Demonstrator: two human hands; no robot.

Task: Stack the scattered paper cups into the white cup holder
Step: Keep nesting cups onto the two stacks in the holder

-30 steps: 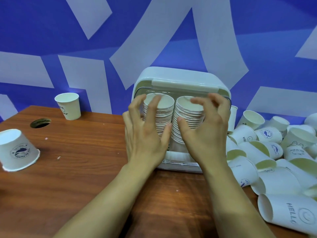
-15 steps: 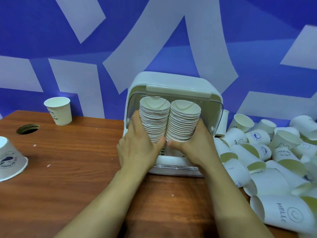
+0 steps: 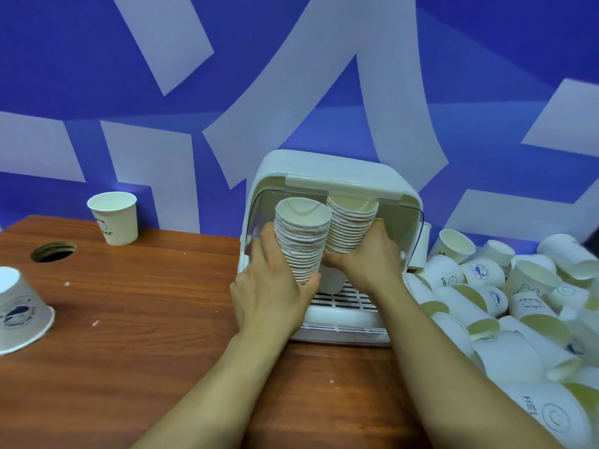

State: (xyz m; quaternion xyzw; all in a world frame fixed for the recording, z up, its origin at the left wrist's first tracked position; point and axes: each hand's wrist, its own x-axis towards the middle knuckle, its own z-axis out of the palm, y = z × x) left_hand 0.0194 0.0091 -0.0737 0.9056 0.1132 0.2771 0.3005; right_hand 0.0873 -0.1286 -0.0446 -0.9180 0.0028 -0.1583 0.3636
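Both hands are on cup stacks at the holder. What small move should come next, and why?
Probably ease the left stack back onto the slatted floor of the white cup holder, beside the right stack. The left hand grips the left stack with its top in front of the lid edge; the right stack, gripped by the right hand, sits under the lid.

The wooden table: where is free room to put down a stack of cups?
Bare brown wooden table lies between the round hole, the upright white paper cup and the white plastic cup holder. Right of the holder, the heap of loose white paper cups is crowded.
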